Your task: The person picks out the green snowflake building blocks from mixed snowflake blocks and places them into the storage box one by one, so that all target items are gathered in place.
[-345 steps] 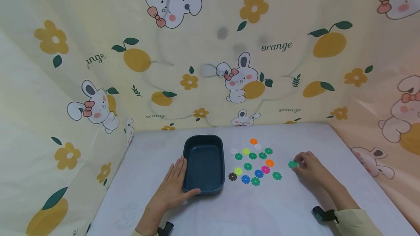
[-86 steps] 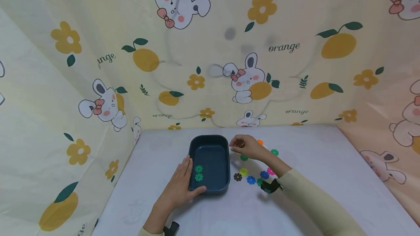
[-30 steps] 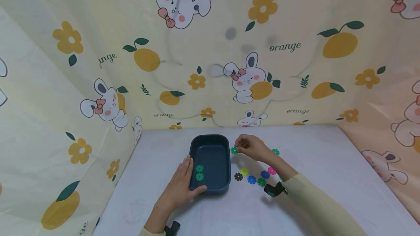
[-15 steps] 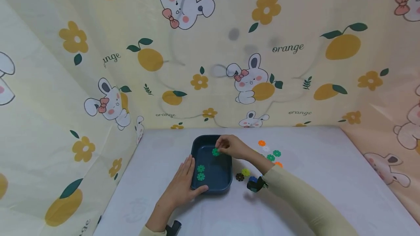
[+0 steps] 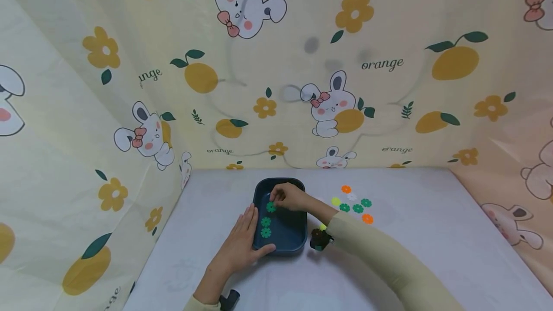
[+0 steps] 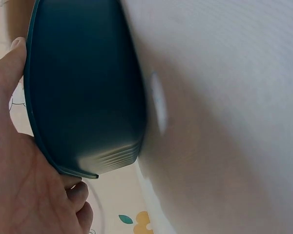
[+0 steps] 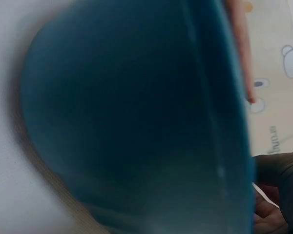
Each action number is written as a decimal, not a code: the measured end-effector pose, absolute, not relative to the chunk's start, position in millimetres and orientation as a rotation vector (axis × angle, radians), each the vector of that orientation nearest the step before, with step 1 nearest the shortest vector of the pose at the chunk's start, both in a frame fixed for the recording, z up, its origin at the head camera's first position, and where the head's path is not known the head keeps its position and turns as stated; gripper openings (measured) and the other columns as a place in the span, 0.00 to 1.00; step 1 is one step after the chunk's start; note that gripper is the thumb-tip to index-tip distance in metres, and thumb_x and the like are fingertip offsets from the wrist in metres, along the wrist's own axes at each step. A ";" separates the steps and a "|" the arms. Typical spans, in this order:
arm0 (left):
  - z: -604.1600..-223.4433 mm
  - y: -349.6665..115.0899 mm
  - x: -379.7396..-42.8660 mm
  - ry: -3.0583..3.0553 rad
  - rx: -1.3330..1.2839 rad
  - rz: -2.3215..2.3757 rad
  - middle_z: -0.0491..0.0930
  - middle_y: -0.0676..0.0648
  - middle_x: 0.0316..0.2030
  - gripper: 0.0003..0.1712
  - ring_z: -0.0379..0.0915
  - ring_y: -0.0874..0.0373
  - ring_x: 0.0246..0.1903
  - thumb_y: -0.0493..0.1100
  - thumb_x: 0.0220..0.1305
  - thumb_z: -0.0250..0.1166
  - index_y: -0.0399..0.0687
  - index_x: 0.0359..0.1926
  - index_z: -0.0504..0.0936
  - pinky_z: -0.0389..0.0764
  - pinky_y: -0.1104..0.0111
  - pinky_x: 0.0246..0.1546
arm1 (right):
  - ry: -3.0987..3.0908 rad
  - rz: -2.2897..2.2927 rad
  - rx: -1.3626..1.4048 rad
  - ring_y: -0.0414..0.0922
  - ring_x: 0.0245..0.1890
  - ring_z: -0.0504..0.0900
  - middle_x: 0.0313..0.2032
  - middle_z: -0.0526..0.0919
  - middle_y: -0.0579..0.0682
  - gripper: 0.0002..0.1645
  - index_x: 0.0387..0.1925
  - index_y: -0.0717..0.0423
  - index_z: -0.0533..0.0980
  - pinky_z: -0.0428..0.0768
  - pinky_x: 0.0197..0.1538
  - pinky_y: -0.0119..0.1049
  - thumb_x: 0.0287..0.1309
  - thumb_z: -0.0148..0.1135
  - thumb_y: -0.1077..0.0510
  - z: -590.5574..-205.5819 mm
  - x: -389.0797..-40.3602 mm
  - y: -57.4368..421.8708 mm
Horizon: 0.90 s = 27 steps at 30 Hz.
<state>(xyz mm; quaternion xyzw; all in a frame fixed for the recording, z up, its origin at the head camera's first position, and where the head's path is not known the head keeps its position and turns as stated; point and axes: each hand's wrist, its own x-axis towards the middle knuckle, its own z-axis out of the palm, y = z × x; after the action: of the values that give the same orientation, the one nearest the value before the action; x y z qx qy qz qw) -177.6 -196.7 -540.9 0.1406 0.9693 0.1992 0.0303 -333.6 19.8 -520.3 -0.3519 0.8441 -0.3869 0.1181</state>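
A dark teal rectangular tray [image 5: 285,244] stands on the table, its side wall filling much of both wrist views. My left hand [image 5: 237,248] lies along its left rim with straight fingers, the thumb [image 6: 10,66] over the near edge. Over the tray's left half, my right hand [image 5: 290,197] pinches a green notched plastic disc [image 5: 270,207] between thumb and fingertips. In the tray, two more green discs [image 5: 265,227] lie in a line just nearer than the held one. The tray wall hides the held disc in the right wrist view.
Right of the tray lie several loose discs: orange [image 5: 346,189], white [image 5: 352,197], yellow [image 5: 336,201], green [image 5: 358,208] and another orange one [image 5: 367,218]. My right forearm and sleeve [image 5: 380,248] cover others. A printed cloth [image 5: 276,124] hangs behind the table.
Two green discs have come into the tray since the oldest frame. Within the last second my right hand has carried another green disc leftward from beside the tray. The left hand stays put.
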 end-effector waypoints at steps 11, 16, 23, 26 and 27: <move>-539.8 -196.4 -176.4 2.981 0.431 0.624 0.37 0.43 0.87 0.68 0.33 0.50 0.86 0.79 0.68 0.62 0.41 0.87 0.43 0.45 0.49 0.85 | 2.451 -1.100 -0.938 0.39 0.32 0.81 0.33 0.85 0.47 0.07 0.42 0.61 0.84 0.84 0.38 0.32 0.65 0.70 0.71 -528.6 -336.0 9.1; -540.0 -196.7 -176.5 2.975 0.428 0.618 0.36 0.44 0.87 0.68 0.32 0.50 0.86 0.79 0.68 0.62 0.41 0.87 0.42 0.45 0.49 0.85 | 2.455 -1.063 -0.898 0.39 0.31 0.80 0.32 0.84 0.46 0.07 0.42 0.59 0.84 0.81 0.36 0.30 0.64 0.71 0.70 -535.3 -338.3 5.3; -539.5 -196.9 -176.6 2.959 0.419 0.598 0.34 0.44 0.87 0.69 0.30 0.51 0.86 0.80 0.68 0.61 0.42 0.87 0.40 0.44 0.50 0.85 | 2.441 -1.065 -0.897 0.40 0.33 0.82 0.35 0.86 0.49 0.09 0.43 0.61 0.84 0.83 0.37 0.31 0.63 0.70 0.72 -537.6 -339.3 1.6; -539.8 -197.7 -177.1 2.965 0.419 0.593 0.35 0.44 0.87 0.69 0.30 0.51 0.86 0.79 0.68 0.61 0.42 0.87 0.40 0.45 0.50 0.85 | 2.444 -1.062 -0.901 0.40 0.36 0.83 0.37 0.87 0.50 0.09 0.43 0.61 0.84 0.85 0.40 0.32 0.63 0.71 0.72 -535.5 -338.5 0.7; -539.8 -197.9 -177.1 2.968 0.419 0.592 0.35 0.44 0.87 0.68 0.31 0.51 0.86 0.79 0.68 0.61 0.42 0.87 0.41 0.45 0.50 0.85 | 2.445 -1.059 -0.904 0.40 0.36 0.83 0.38 0.87 0.50 0.09 0.43 0.61 0.84 0.86 0.41 0.33 0.63 0.71 0.71 -534.4 -338.1 0.7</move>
<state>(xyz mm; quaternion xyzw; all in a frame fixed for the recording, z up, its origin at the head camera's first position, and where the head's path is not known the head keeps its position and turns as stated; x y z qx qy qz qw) -177.1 -197.9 -539.8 0.1370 0.9705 0.1935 0.0429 -338.1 0.7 -534.4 -0.3171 0.8573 -0.3715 0.1630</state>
